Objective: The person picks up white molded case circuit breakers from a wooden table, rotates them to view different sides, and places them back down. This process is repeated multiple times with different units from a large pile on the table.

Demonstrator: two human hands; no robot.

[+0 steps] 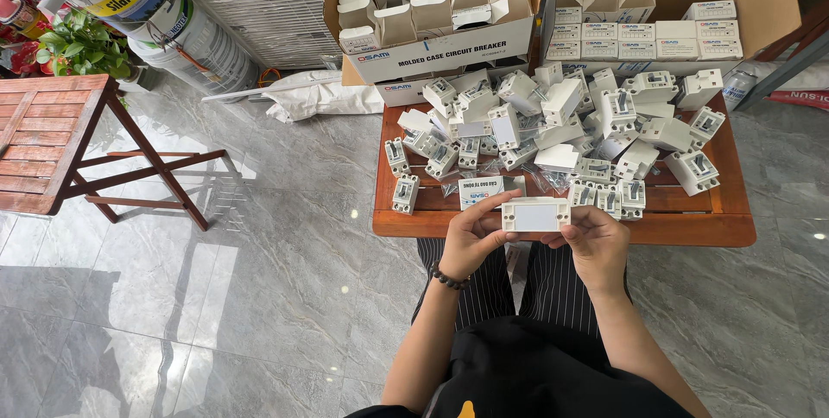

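Both hands, the left hand (471,237) and the right hand (596,241), are gripping the white breaker (535,214) by its ends near the counter (561,230); holding it level is exposing its face for checking.

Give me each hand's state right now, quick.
Left hand: closed on the left end of the small white rectangular plastic breaker unit.
Right hand: closed on the same unit's right end.

Glossy grey marble floor (259,237); wooden folding table (52,137) left; potted plant (82,47).
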